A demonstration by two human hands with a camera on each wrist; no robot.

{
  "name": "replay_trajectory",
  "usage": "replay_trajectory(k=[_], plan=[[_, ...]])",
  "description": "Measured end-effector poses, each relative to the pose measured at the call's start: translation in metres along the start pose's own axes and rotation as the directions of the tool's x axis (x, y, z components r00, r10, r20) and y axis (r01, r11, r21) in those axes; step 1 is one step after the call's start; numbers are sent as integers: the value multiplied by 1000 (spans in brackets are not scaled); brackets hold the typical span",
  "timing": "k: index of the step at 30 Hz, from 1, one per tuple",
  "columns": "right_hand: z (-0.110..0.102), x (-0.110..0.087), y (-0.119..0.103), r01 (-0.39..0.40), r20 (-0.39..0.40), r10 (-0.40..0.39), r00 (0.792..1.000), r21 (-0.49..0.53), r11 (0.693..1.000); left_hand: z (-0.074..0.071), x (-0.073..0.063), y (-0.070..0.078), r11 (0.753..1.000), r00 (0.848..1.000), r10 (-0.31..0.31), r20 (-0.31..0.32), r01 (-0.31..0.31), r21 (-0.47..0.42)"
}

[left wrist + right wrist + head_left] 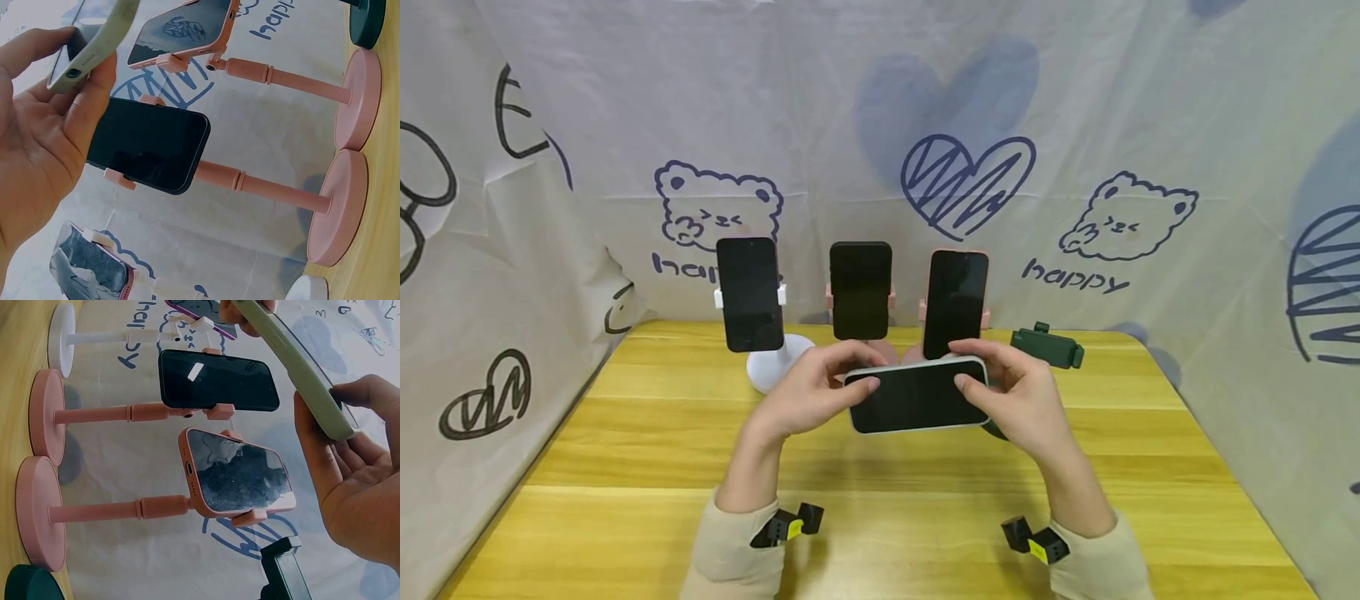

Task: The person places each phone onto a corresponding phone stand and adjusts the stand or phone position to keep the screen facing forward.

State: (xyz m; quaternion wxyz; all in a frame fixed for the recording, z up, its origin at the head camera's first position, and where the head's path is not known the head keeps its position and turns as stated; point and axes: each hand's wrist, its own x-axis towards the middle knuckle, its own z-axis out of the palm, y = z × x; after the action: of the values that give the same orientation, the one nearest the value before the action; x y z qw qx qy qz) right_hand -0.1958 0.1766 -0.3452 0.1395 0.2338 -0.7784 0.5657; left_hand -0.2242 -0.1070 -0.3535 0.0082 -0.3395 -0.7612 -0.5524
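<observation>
A smartphone (917, 398) in a pale green case lies sideways between both hands, its dark screen tilted up. My left hand (820, 387) pinches its left end, thumb on the screen and fingers behind. At the other end my right hand (1018, 396) grips it the same way. The light green case (306, 378) shows edge-on in the right wrist view. Beyond the hands stands a dark green phone holder (1047, 347) with no phone in its clamp; the right hand partly hides its stand.
At the back, a white stand (762, 372) carries a black-screened phone (750, 296). Two pink stands hold a second phone (861, 292) and a pink-cased phone (956, 304). All stand on a wooden table (887, 517) before a printed cloth (820, 108).
</observation>
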Motion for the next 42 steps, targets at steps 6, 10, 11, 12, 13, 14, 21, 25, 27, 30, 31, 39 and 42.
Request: replay_trajectory(k=[6, 10, 11, 12, 13, 14, 21, 25, 27, 30, 31, 39, 42], plan=[[5, 1, -1, 24, -70, -14, 997, 153, 988, 3, 2, -2, 995, 997, 52, -60, -57, -81], [12, 2, -5, -7, -157, 54, 986, 284, 959, 4, 4, -4, 985, 986, 76, -152, -97, -141], [14, 2, -6, -6, -174, 67, 982, 328, 945, 4, 4, -4, 981, 981, 82, -178, -110, -158], [16, 2, -7, -5, -188, 80, 979, 370, 929, 5, 4, -4, 977, 975, 86, -205, -123, -175], [19, 3, -7, 1, -199, 88, 976, 408, 913, 6, 5, -4, 972, 969, 89, -230, -135, -194], [21, 3, -6, 9, -203, 90, 975, 441, 897, 7, 6, -4, 965, 963, 89, -254, -147, -216], [36, 1, 1, 61, -144, 14, 990, 501, 863, 24, 13, 3, 934, 900, 54, -433, -199, -297], [44, 1, 3, 18, -156, 59, 986, 451, 892, 39, 18, 7, 916, 862, 11, -506, -211, -341], [47, 1, 3, 4, -177, 77, 981, 418, 909, 46, 20, 9, 909, 852, 3, -523, -220, -355], [50, 1, 3, 8, -223, 82, 971, 378, 926, 54, 22, 10, 907, 844, 1, -536, -227, -355], [51, 1, 3, 12, -237, 82, 968, 367, 930, 55, 22, 10, 908, 842, 0, -539, -226, -353], [51, 1, 1, 15, -277, 89, 957, 351, 936, 59, 23, 9, 916, 838, -22, -545, -201, -346], [51, 1, 2, 20, -288, 87, 954, 348, 937, 58, 23, 9, 922, 845, -26, -535, -187, -339]])
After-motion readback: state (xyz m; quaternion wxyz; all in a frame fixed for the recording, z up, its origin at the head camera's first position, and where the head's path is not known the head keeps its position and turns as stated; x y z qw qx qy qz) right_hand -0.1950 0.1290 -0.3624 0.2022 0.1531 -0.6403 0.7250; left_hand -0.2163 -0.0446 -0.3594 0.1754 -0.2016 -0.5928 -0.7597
